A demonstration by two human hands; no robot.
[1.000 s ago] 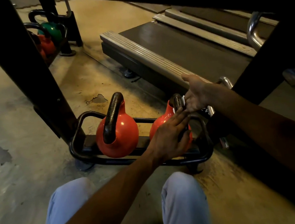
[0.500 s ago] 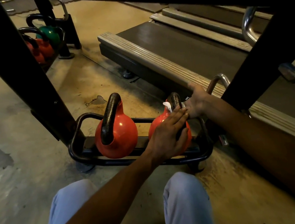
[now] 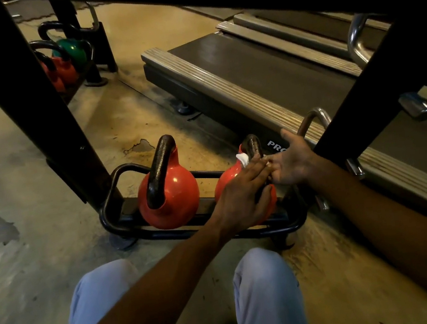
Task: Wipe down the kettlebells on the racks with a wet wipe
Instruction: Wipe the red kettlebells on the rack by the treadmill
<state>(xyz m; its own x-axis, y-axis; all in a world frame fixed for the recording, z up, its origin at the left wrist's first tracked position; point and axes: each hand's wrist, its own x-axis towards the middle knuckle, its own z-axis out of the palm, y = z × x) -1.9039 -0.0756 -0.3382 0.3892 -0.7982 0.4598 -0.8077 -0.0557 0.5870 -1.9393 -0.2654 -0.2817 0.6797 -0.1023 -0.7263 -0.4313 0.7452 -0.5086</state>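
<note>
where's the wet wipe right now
In the head view, the wet wipe shows right of centre, bunched against the right orange kettlebell's handle, just above the left hand's fingertips.

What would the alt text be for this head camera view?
A person's left hand rests on a red kettlebell on a low black rack, while the right hand works a white wipe at its handle. A second red kettlebell sits beside it.

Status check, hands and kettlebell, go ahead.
Left hand flat on right-hand red kettlebell. Right hand open beside its black handle. White wet wipe at handle. Nothing blocking.
</note>
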